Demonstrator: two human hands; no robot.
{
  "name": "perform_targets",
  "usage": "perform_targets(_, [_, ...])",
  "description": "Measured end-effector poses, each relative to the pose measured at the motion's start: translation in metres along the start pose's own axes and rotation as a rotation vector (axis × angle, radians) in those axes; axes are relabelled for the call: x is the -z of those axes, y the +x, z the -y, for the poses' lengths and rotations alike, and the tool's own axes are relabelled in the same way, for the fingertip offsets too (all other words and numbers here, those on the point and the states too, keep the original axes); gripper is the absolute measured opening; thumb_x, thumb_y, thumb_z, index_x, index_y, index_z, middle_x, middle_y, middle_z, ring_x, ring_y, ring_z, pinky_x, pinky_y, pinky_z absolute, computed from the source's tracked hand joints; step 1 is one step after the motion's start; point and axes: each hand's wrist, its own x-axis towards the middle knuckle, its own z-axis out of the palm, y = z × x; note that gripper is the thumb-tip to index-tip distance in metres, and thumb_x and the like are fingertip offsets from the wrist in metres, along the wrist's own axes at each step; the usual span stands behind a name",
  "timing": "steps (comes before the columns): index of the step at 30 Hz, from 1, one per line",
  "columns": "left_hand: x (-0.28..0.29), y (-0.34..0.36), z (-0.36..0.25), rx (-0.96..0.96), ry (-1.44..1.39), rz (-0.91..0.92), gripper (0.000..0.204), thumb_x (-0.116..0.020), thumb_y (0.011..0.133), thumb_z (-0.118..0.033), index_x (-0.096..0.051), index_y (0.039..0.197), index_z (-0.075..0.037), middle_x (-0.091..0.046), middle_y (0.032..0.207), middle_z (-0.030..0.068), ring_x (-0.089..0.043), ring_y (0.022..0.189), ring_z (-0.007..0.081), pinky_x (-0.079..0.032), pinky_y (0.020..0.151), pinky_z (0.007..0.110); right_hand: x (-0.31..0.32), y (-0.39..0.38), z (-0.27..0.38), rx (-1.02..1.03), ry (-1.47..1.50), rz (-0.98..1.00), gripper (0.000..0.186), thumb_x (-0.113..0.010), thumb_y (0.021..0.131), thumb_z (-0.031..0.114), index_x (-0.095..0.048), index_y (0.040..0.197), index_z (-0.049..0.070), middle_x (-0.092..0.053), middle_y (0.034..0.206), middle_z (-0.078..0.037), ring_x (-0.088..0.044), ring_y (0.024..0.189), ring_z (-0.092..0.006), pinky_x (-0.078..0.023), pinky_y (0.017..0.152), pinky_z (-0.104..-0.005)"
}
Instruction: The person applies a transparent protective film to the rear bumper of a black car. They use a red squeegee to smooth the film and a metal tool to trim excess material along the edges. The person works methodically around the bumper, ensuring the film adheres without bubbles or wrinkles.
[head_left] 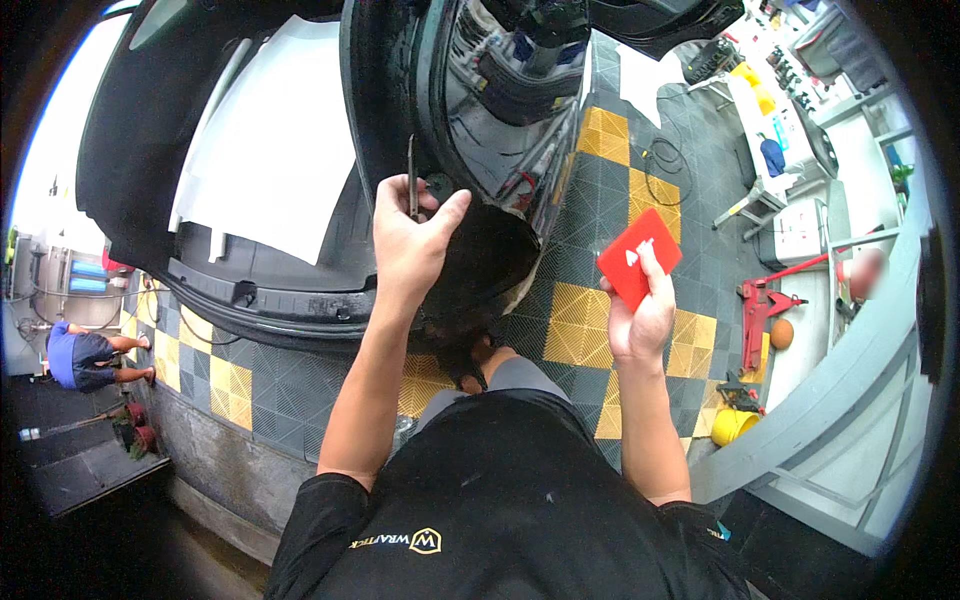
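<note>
Inside the black car lies a white sheet. By the car's back corner, the left hand curls its fingers round a thin tool, thumb spread. Right of the car, the right hand's fingers pinch a red card.

The person wears a black short-sleeved shirt, its sleeves ending well behind the grips of the bare left hand and right hand. A yellow-outlined hexagonal emblem with pale lettering marks the cloth. Grey shorts and dark footwear show lower than both grips.
</note>
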Motion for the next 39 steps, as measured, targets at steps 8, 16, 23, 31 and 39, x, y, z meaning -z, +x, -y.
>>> perform_targets(8, [-0.018, 0.0, -0.002, -0.09, -0.222, -0.163, 0.036, -0.083, 0.092, -0.027, -0.059, 0.099, 0.0, -0.057, 0.082, -0.0015, -0.05, 0.07, 0.0049, -0.043, 0.061, 0.022, 0.045, -0.015, 0.012, -0.072, -0.05, -0.079, 0.023, -0.063, 0.101, 0.025, -0.06, 0.118, 0.009, -0.066, 0.102, -0.004, -0.063, 0.09, -0.0175, -0.049, 0.071, -0.0341])
perform_targets(16, [-0.056, -0.011, 0.007, -0.136, -0.131, -0.325, 0.032, -0.083, 0.091, -0.023, -0.061, 0.094, 0.0, -0.062, 0.083, 0.0017, -0.055, 0.071, 0.0083, -0.047, 0.065, 0.025, 0.05, 0.012, 0.0, -0.189, 0.004, 0.161, 0.024, -0.062, 0.103, 0.024, -0.06, 0.117, 0.005, -0.067, 0.099, -0.007, -0.064, 0.086, -0.0195, -0.05, 0.069, -0.0338])
perform_targets(23, [-0.062, -0.042, 0.004, -0.071, -0.198, -0.412, 0.03, -0.075, 0.093, -0.01, -0.065, 0.116, 0.006, -0.069, 0.103, 0.0082, -0.065, 0.095, 0.014, -0.053, 0.087, 0.027, 0.105, 0.06, 0.032, -0.244, -0.045, 0.151, 0.02, -0.065, 0.1, 0.02, -0.061, 0.115, 0.007, -0.066, 0.097, -0.003, -0.065, 0.082, -0.015, -0.052, 0.064, -0.0312])
perform_targets(31, [-0.083, -0.033, -0.001, -0.062, -0.148, -0.591, 0.038, -0.081, 0.093, -0.018, -0.063, 0.114, 0.009, -0.068, 0.104, 0.01, -0.065, 0.095, 0.0145, -0.054, 0.087, 0.028, 0.154, 0.114, 0.032, -0.339, -0.148, 0.222, 0.026, -0.066, 0.101, 0.025, -0.061, 0.119, 0.007, -0.068, 0.103, -0.003, -0.066, 0.086, -0.0153, -0.052, 0.065, -0.0308])
perform_targets(39, [-0.038, -0.1, 0.03, -0.104, -0.063, -0.576, 0.035, -0.08, 0.092, -0.011, -0.065, 0.117, 0.007, -0.067, 0.103, 0.0047, -0.062, 0.094, 0.011, -0.051, 0.086, 0.026, 0.157, 0.083, -0.018, -0.381, -0.147, 0.417, 0.022, -0.065, 0.1, 0.016, -0.063, 0.12, 0.005, -0.068, 0.108, -0.003, -0.065, 0.099, -0.0135, -0.053, 0.091, -0.0328])
